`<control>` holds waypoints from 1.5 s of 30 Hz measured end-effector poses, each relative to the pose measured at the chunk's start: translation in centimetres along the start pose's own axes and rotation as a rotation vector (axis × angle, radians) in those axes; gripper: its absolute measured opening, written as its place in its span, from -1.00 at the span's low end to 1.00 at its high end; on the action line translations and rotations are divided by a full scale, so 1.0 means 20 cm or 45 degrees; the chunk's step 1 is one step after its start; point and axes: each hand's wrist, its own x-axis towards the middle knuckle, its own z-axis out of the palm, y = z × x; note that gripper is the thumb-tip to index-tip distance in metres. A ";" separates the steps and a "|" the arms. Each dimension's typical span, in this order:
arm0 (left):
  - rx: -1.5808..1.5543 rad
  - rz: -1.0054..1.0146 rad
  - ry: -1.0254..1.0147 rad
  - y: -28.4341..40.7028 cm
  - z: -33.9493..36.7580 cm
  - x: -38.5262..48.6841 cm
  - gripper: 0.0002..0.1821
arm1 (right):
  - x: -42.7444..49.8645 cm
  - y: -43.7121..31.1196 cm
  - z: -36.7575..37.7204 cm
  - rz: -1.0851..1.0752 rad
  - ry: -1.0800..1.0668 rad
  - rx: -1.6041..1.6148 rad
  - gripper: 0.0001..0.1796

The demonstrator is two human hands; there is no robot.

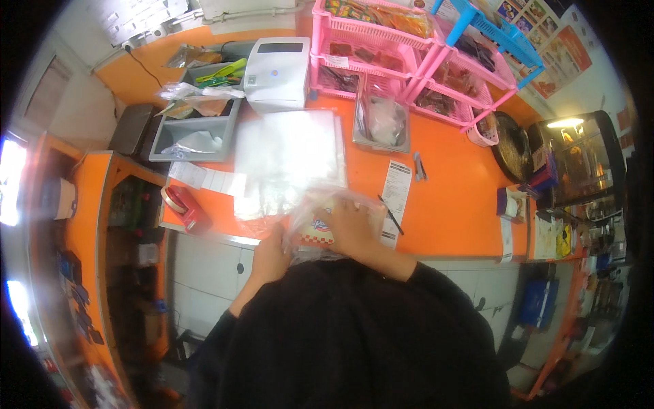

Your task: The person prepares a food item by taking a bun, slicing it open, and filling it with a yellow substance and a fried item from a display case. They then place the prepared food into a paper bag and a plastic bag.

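A printed food package [309,232] with a checkered border sits at the counter's front edge, partly inside a clear plastic bag [299,209]. My right hand [352,227] grips the package from above, its fingers spread across the top. At the near left corner, my left hand [271,255] pinches the plastic. Just beyond lies a stack of clear plastic bags [288,148]. To the right, a black pen [391,214] rests across a long printed receipt [397,189]. My hands and the film hide part of the package.
On the orange counter [454,204] stand a white printer [277,74], a grey divided tray [191,135], a metal container [380,122] and a red tape dispenser [186,207]. Pink tiered baskets [378,30] rise at the back. A glass display case [580,158] is at right.
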 end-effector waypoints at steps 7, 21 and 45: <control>-1.032 -0.174 -0.111 0.00 -0.27 0.03 -0.81 | 0.06 -0.01 0.11 -0.022 -0.179 0.295 -0.12; -0.660 -0.318 0.145 -0.09 -0.04 0.11 -0.64 | -0.50 0.89 0.27 0.422 0.110 0.077 -0.16; -1.470 0.171 -0.408 0.05 -0.33 -0.21 -0.17 | -0.12 -0.15 0.23 -0.469 -0.181 0.326 -0.69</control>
